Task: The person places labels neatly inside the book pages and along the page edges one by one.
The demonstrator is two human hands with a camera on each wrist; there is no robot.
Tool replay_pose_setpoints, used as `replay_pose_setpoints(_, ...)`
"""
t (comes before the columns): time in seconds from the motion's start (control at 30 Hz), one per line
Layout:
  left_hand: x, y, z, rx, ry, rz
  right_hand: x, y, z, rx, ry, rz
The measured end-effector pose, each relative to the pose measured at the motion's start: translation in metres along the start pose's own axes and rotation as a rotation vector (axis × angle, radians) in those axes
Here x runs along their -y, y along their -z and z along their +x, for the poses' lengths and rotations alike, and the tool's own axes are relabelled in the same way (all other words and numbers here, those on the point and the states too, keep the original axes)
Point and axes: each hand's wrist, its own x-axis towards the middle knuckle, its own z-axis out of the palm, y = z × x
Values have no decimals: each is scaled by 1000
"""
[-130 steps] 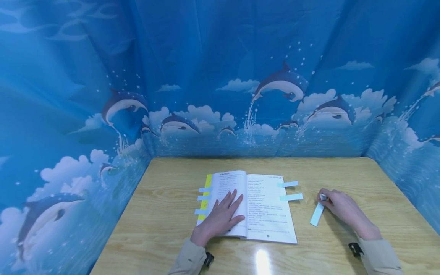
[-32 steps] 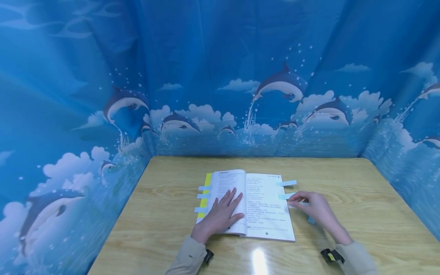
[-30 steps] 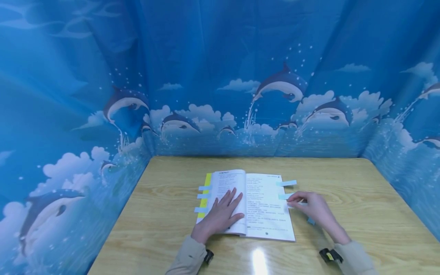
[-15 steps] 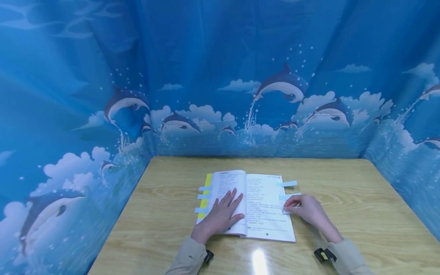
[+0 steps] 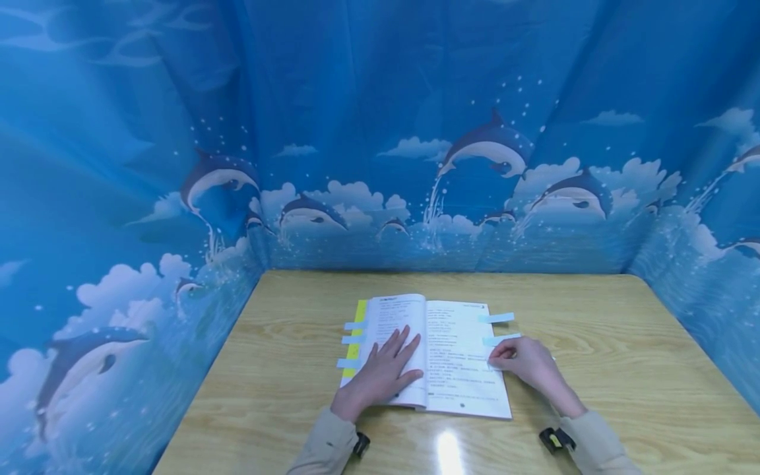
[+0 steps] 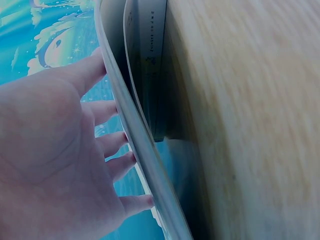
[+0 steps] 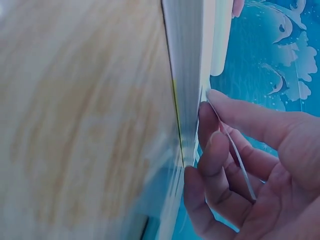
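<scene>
An open book (image 5: pixel 457 382) lies on the table, light blue sticky tabs jutting from both sides. My left hand (image 5: pixel 380 379) rests flat on the left page, fingers spread; the left wrist view shows this hand (image 6: pixel 60 145) with its fingertips on the book's pages (image 6: pixel 140 145). At the right page's outer edge, below two sticky tabs (image 5: pixel 497 318), my right hand (image 5: pixel 531 363) pinches a thin sticky tab. Seen edge-on in the right wrist view, that sticky tab (image 7: pixel 237 155) runs from between thumb and finger of the right hand (image 7: pixel 250 155) towards the palm. From above, fingers hide most of it.
A wooden table (image 5: pixel 285 396) carries the book. Yellow paper or cover (image 5: pixel 359 313) shows along the book's left edge, under several tabs (image 5: pixel 348 363). A blue dolphin-print curtain (image 5: pixel 380 132) encloses the table's back and sides. Each wrist wears a black camera mount (image 5: pixel 555 439).
My right hand has come left from the bare table to the right page's edge, bringing the pinched sticky tab onto the page. In the last half second it barely shifts. The left hand stays put.
</scene>
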Motion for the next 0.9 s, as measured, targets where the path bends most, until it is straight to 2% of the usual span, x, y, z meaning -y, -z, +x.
replay_pose_setpoints(0.4,-1,0,-1,-5,0,12,7,-2,0,-13,-4,-71)
replay_pose_setpoints(0.9,0,0,0,-2,4,-1,6,-1,2,4,72,-142)
